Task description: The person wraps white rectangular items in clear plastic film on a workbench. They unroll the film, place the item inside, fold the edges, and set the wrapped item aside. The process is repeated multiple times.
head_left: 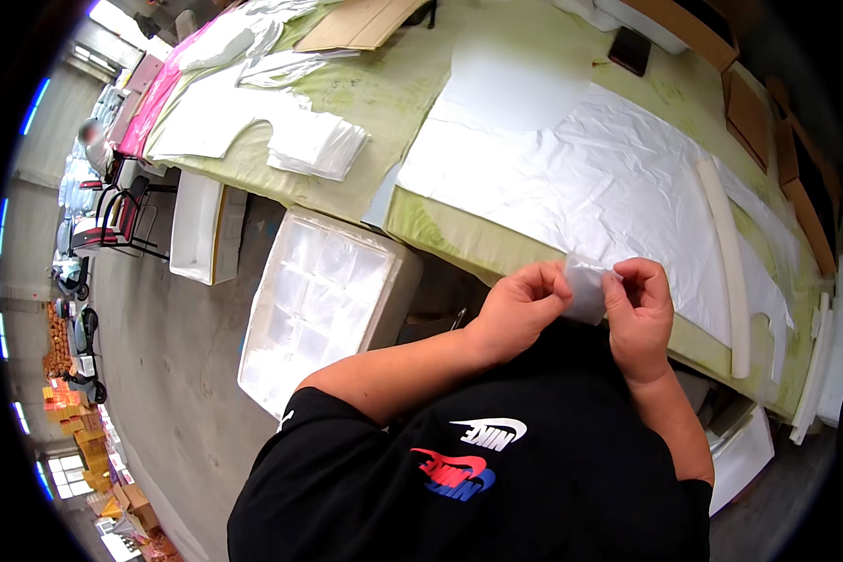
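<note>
A small translucent plastic bag (585, 292) is stretched between my hands in front of my chest, just over the table's near edge. With thumb and fingers pinched, my left hand (520, 307) grips the bag's left side. My right hand (641, 314) pinches its upper right corner between thumb and forefinger. What the bag holds, if anything, cannot be made out. Beneath and beyond the hands lies a crinkled white plastic sheet (534, 183) on the green-covered table (421, 223). To the left, below table height, a white foam box (391, 281) holds several clear plastic bags (318, 286).
A long white tube (724, 262) lies across the sheet at the right. Beyond are a dark phone (629, 51) and open cardboard boxes (745, 112). Stacked white sheets (318, 145) lie at the far left. An empty white box (197, 225) and a chair (117, 217) stand on the floor.
</note>
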The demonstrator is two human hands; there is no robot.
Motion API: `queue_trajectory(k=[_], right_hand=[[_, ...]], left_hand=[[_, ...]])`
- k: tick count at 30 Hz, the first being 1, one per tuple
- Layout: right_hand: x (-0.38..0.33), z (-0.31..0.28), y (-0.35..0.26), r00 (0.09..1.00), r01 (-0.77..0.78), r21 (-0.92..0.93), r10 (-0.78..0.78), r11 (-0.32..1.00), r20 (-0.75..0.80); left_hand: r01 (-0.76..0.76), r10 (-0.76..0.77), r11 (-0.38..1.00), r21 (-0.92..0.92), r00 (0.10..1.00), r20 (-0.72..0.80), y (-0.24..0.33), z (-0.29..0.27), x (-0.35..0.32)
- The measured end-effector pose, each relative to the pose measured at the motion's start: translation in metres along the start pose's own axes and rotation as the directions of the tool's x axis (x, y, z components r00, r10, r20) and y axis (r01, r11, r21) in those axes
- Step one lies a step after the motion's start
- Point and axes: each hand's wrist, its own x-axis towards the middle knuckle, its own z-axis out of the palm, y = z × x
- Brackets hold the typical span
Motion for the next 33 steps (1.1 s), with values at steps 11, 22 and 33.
queue_trajectory(k=[11, 22, 33], right_hand=[[0.003, 0.002, 0.024, 0.995, -0.061, 0.014, 0.060, 0.998, 0.078], [0.004, 0.000, 0.029, 0.992, -0.007, -0.109, 0.020, 0.994, 0.121], [0.005, -0.003, 0.028, 0.985, 0.049, -0.111, -0.030, 0.993, 0.170]], left_hand=[[-0.340, 0.577, 0.806, 0.485, 0.633, -0.515, 0.206, -0.187, 0.021], [0.266, 0.415, 0.633, 0.727, 0.677, -0.608, 0.281, -0.338, 0.069], [0.155, 0.428, 0.589, 0.794, 0.773, -0.468, 0.264, -0.332, 0.061]])
